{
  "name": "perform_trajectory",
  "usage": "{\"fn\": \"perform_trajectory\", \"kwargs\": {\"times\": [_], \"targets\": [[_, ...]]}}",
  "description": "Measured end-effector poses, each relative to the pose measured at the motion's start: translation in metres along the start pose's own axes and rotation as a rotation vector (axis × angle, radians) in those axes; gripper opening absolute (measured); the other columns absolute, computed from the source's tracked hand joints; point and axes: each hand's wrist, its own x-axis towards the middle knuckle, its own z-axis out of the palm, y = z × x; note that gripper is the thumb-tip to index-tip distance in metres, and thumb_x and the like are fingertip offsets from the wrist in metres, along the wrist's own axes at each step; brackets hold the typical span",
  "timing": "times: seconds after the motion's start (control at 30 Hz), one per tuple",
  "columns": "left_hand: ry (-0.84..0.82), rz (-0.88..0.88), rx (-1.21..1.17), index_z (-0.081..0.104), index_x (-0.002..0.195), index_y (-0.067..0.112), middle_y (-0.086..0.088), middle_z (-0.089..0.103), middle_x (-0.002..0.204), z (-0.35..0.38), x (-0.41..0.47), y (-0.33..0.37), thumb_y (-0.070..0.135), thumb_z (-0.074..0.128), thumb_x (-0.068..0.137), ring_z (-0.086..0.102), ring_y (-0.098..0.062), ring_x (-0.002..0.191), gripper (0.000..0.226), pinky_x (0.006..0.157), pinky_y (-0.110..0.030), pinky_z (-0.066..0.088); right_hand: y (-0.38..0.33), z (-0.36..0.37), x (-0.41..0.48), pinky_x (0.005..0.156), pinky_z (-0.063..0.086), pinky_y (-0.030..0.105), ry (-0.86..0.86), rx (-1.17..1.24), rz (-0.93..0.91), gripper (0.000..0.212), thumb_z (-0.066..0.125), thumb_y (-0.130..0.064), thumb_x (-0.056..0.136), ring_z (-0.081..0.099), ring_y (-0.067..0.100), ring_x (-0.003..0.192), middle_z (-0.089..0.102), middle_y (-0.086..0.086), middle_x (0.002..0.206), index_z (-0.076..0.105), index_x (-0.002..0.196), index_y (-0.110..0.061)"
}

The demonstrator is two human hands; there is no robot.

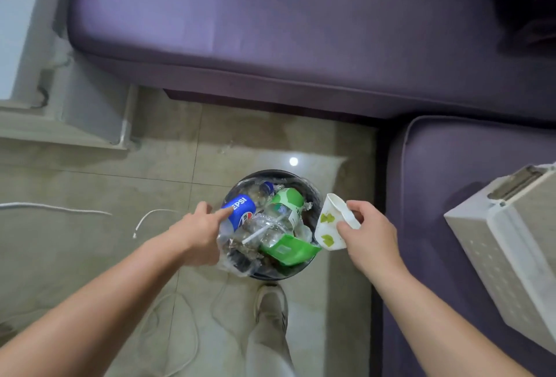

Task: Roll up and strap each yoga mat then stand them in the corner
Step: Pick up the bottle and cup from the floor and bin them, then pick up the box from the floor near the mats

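- Your left hand (200, 233) reaches over the bin (272, 171), forefinger straight and pressing on the blue Pepsi bottle (239, 211); it grips nothing.
- Your right hand (368, 235) pinches a white paper cup (332, 223) by its side, tilted just over the bin's right edge.
- No yoga mat or strap is in view, only tiled floor (90, 175), a purple sofa (270, 30) and a white cable (150, 217).
- You seem to be clearing rubbish, not rolling mats.
- Next, drop the cup in, free both hands and look for the first mat. The bin looks heaped, so the cup may slide off.
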Motion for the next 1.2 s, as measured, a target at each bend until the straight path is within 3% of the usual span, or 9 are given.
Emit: {"fn": "perform_trajectory", "kwargs": {"times": [0.07,0.2,0.4,0.5,0.67,0.77,0.83,1.0,1.2], "targets": [[-0.034,0.068,-0.011,0.020,0.156,0.036,-0.007,0.032,0.135,0.011,0.008,-0.004,0.015,0.072,0.080,0.057,-0.030,0.111,0.095,0.095,-0.034,0.047,0.000,0.004,0.006,0.086,0.044,0.032,0.003,-0.014,-0.002,0.035,0.065,-0.015,0.083,0.059,0.020,0.104,0.066,-0.003,0.110,0.063,0.117,-0.023],[0.000,0.141,0.096,0.015,0.157,0.037,-0.004,0.033,0.144,0.024,0.027,-0.003,0.025,0.076,0.084,0.052,-0.028,0.121,0.096,0.096,-0.033,0.046,0.003,0.023,0.027,0.083,0.044,0.034,0.009,-0.113,-0.030,0.034,0.063,-0.017,0.085,0.057,0.024,0.102,0.059,0.001,0.110,0.060,0.118,-0.020],[0.059,0.080,0.255,-0.001,0.157,0.042,-0.001,0.023,0.154,0.034,0.023,-0.010,0.034,0.074,0.083,0.039,-0.027,0.131,0.105,0.099,-0.037,0.045,0.012,0.051,0.033,0.093,0.045,0.035,-0.220,-0.192,0.050,0.050,0.070,-0.031,0.084,0.055,0.029,0.115,0.064,0.007,0.119,0.057,0.129,-0.015],[0.128,0.074,0.092,0.007,0.158,0.038,-0.003,0.029,0.151,0.024,0.006,-0.009,0.015,0.065,0.084,0.041,-0.028,0.131,0.096,0.100,-0.039,0.045,0.014,0.041,0.025,0.099,0.043,0.036,-0.195,-0.127,0.076,0.059,0.069,-0.035,0.086,0.053,0.028,0.123,0.063,0.008,0.127,0.051,0.138,-0.014],[0.502,0.011,-0.493,0.051,0.142,0.020,-0.002,0.058,0.124,0.002,-0.037,0.016,0.008,0.061,0.089,0.060,-0.021,0.110,0.055,0.089,-0.032,0.046,0.014,0.014,0.001,0.102,0.044,0.038,-0.133,-0.061,0.127,0.053,0.065,-0.035,0.089,0.056,0.025,0.120,0.064,0.003,0.123,0.053,0.137,-0.016],[0.428,-0.024,-0.999,0.059,0.130,0.015,0.000,0.067,0.107,-0.008,-0.079,0.043,0.006,0.063,0.090,0.065,-0.020,0.088,0.042,0.073,-0.030,0.048,0.003,-0.007,-0.033,0.096,0.043,0.031,-0.105,-0.018,0.106,0.044,0.064,-0.032,0.092,0.057,0.021,0.113,0.061,-0.005,0.105,0.056,0.132,-0.017],[0.378,-0.030,-1.181,0.060,0.125,0.013,-0.003,0.069,0.105,-0.014,-0.112,0.057,0.006,0.065,0.088,0.066,-0.023,0.087,0.039,0.076,-0.036,0.052,-0.012,-0.023,-0.065,0.094,0.042,0.030,-0.079,0.001,0.084,0.041,0.063,-0.031,0.091,0.058,0.021,0.112,0.059,-0.006,0.101,0.058,0.130,-0.017],[0.332,0.052,-1.241,0.060,0.123,0.010,-0.015,0.069,0.110,-0.021,-0.223,0.078,0.008,0.062,0.087,0.064,-0.022,0.074,0.037,0.072,-0.039,0.053,-0.053,-0.072,-0.179,0.088,0.040,0.027,0.004,0.107,0.033,0.037,0.064,-0.029,0.090,0.059,0.021,0.109,0.059,-0.007,0.098,0.060,0.125,-0.017],[0.349,0.240,-1.108,0.060,0.123,0.008,-0.015,0.068,0.110,-0.004,-0.381,0.086,0.005,0.060,0.090,0.064,-0.021,0.075,0.033,0.073,-0.037,0.052,-0.069,-0.130,-0.362,0.084,0.040,0.025,0.198,0.318,0.002,0.035,0.063,-0.029,0.092,0.058,0.018,0.105,0.058,-0.006,0.101,0.060,0.124,-0.014]]}}
